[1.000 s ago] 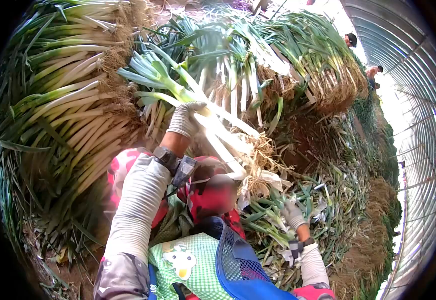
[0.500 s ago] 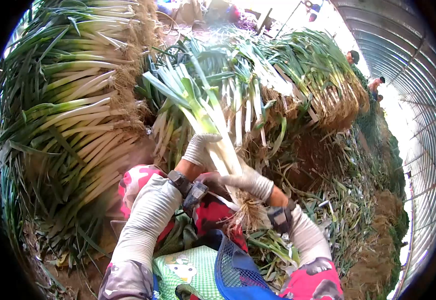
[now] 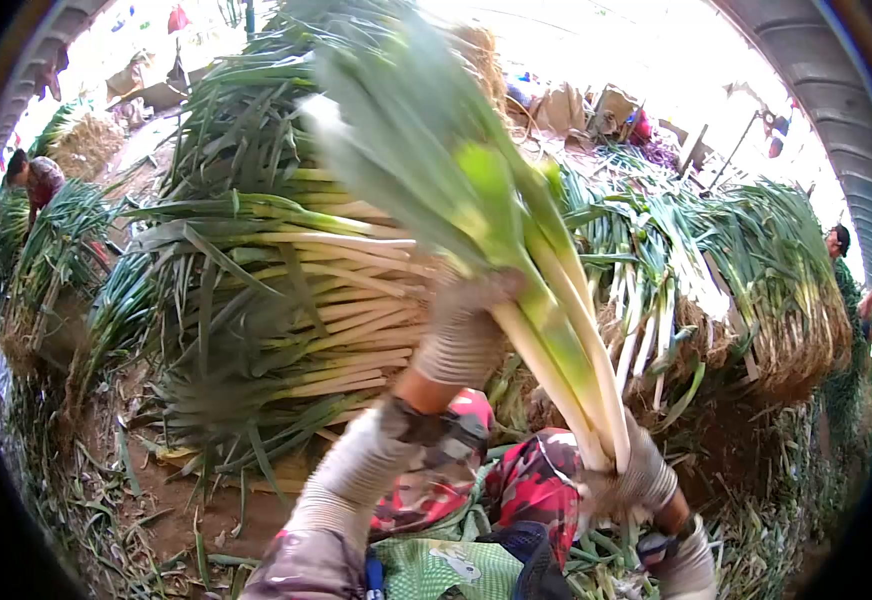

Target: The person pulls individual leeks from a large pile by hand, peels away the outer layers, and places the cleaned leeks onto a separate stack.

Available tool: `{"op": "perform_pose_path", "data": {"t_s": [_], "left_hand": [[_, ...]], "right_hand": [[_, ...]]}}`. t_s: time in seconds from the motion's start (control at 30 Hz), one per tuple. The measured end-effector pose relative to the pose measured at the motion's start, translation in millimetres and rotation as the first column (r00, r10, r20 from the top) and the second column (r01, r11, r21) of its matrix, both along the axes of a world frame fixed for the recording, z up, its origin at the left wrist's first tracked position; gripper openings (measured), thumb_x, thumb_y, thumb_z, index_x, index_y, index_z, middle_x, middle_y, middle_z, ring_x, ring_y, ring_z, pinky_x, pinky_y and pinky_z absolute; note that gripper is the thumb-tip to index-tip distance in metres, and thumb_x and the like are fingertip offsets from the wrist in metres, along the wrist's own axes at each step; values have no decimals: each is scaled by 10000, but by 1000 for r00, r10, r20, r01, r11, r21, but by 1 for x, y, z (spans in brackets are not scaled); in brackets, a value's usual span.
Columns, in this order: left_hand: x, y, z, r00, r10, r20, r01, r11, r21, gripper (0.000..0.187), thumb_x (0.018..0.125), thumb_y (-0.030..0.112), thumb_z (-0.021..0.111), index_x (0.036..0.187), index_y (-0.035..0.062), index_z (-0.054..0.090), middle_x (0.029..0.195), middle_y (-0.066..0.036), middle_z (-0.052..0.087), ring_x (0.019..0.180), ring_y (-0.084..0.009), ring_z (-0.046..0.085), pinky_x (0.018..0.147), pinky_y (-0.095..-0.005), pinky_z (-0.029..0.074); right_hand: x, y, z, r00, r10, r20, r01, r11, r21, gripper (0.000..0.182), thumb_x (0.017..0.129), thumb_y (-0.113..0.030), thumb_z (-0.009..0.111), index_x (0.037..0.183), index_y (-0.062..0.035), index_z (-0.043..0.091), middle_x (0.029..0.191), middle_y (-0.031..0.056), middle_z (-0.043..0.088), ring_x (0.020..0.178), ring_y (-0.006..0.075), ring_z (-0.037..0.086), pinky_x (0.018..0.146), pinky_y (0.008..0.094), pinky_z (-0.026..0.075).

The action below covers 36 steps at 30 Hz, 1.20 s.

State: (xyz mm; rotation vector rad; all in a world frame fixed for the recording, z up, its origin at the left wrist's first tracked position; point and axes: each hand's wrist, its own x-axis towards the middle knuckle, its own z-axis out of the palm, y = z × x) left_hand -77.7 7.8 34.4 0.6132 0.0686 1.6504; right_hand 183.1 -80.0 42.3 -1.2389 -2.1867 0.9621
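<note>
You've got the leek bunch (image 3: 516, 260) clamped in both gloves, left hand (image 3: 466, 325) wrapped round mid-stalk and right hand (image 3: 631, 475) gripping the root end, so its length runs diagonal, leaves up-left, roots down-right.

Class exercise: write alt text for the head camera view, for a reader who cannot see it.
Two gloved hands lift a bunch of leeks: the left hand grips mid-stalk, the right hand holds the white root end. Behind lie big stacked leek piles, with leaf trimmings on the dirt floor.
</note>
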Motion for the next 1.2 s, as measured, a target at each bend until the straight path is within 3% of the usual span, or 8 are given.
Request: {"op": "perform_pose_path", "data": {"t_s": [0.1,0.17,0.33,0.43,0.5,0.7,1.03,1.2], "left_hand": [[-74,-8,48,847,479,-231,-433,873,224,311,807,162,640,1063,4,562,979,-116,616,907,-224,588,864,-348,470],[-123,7,82,705,656,-270,-596,754,277,337,823,181,649,1097,15,544,991,-100,604,928,-216,572,879,-355,460],[-238,94,99,597,761,-255,-760,638,123,497,853,324,628,1176,0,434,984,-138,577,910,-279,586,750,-452,549],[-330,119,20,815,8,-579,-379,764,-523,768,736,429,726,1239,-19,356,1131,-242,478,998,-404,543,717,-511,549],[-336,132,-19,742,8,-670,-606,436,-666,754,740,484,706,1296,110,360,1189,-270,452,947,-478,537,693,-563,504],[-393,192,-108,613,78,-786,-763,316,-563,546,810,453,638,1202,157,402,938,-160,554,616,-355,585,516,-481,528],[-387,160,-148,466,243,-851,-808,509,-297,162,787,136,632,904,42,572,798,-88,587,659,-224,592,561,-337,504],[-305,152,-167,629,-56,-775,-588,618,-522,123,827,114,588,909,29,552,814,-109,586,719,-265,615,602,-365,498]], "right_hand": [[-39,59,37,979,170,-116,-186,972,-144,817,644,-264,791,1281,44,383,1090,172,603,957,222,612,826,329,505],[-82,123,59,869,492,-45,-448,823,348,787,649,-226,755,1293,25,380,1113,168,587,979,223,595,861,343,492],[-182,227,75,964,260,-60,-245,952,181,716,751,-354,708,1315,-63,376,935,164,647,826,260,645,758,346,530],[-162,254,48,986,59,154,-74,993,95,524,790,-210,582,1260,-56,408,948,208,648,827,301,652,769,355,528],[-107,273,-14,971,52,234,-122,948,293,465,808,-176,536,1241,-56,418,955,212,649,820,298,656,757,351,530],[82,211,-122,588,-62,806,271,955,-124,472,769,-350,582,1149,-71,551,923,230,635,841,384,622,799,412,495],[152,185,-202,570,-677,466,666,713,220,429,810,-323,568,1116,-23,581,1020,207,630,1021,350,568,974,407,359],[145,232,-290,458,-750,477,851,525,7,1026,682,-583,657,1367,69,259,1313,301,415,1234,367,419,998,373,384]]}}
